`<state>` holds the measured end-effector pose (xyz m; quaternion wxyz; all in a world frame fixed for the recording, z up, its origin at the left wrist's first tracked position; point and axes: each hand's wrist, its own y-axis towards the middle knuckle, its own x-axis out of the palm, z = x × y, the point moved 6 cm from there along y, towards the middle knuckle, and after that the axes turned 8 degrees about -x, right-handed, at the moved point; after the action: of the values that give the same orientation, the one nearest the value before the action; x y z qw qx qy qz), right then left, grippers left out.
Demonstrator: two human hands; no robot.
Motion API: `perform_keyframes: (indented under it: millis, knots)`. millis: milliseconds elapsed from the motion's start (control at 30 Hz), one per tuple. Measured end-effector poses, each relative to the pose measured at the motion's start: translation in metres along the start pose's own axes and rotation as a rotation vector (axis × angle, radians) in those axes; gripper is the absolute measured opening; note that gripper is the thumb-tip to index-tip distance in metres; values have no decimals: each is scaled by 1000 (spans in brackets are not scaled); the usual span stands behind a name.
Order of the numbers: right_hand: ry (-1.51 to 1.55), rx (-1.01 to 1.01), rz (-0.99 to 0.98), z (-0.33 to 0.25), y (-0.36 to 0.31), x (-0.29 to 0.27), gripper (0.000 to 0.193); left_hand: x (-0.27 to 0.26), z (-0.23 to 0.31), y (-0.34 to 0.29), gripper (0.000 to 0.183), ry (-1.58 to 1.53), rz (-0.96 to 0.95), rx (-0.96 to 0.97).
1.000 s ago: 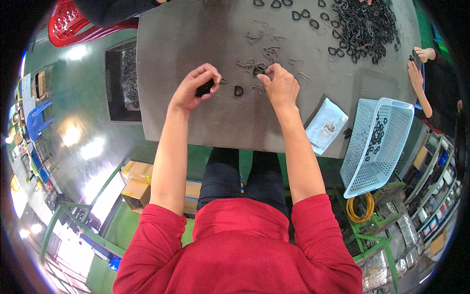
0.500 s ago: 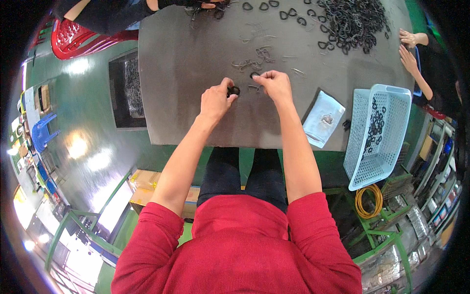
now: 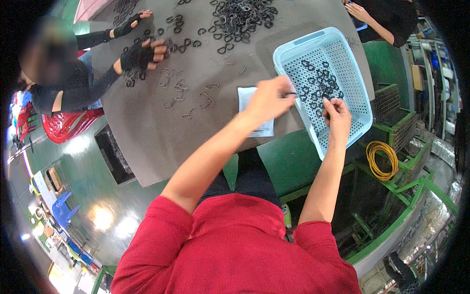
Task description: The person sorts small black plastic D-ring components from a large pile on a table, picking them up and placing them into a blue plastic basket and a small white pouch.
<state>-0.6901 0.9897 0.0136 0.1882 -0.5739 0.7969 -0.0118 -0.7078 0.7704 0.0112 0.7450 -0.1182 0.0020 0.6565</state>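
My left hand (image 3: 268,102) is closed at the near left rim of the light blue plastic basket (image 3: 360,51). A small black ring (image 3: 291,93), seen edge-on, sticks out from its fingertips. Inside the basket lie several loose black rings (image 3: 320,81), rounded and D-shaped. My right hand (image 3: 339,117) reaches over the basket's near right part, with its thumb and fingers drawn together beside these rings. Dark shapes show at its fingertips, but I cannot make out whether a ring is between them. A pale blue packet (image 3: 264,128) lies partly hidden under my left forearm.
A large heap of black rings (image 3: 242,19) lies on the grey table (image 3: 147,147), with thin curved scraps (image 3: 208,98) nearer me. A co-worker's gloved hand (image 3: 142,56) handles rings at the left. Another person's hand (image 3: 357,12) is at the far right. A coiled yellow hose (image 3: 382,160) hangs below.
My view has turned to the right. Both hands have moved from the table's middle to the basket, the right one reaching over it. The co-worker at the left now shows more fully.
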Motion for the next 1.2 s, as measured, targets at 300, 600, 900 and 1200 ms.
perform_keyframes:
  millis: [300, 600, 900, 1200]
  knots:
    - [-538, -338, 21, 62, 57, -50, 30, 106, 35, 52, 43, 543, -171, 66]
    - [-566, -328, -92, 55, 40, 2, 29, -73, -120, 41, 42, 882, 406, 50]
    - [-723, -437, -241, 42, 48, 50, 24, -187, -202, -65, 48, 1110, 643, -277]
    - [-808, -616, -349, 6, 36, 95, 22, -135, -181, -97, 47, 938, 418, -185]
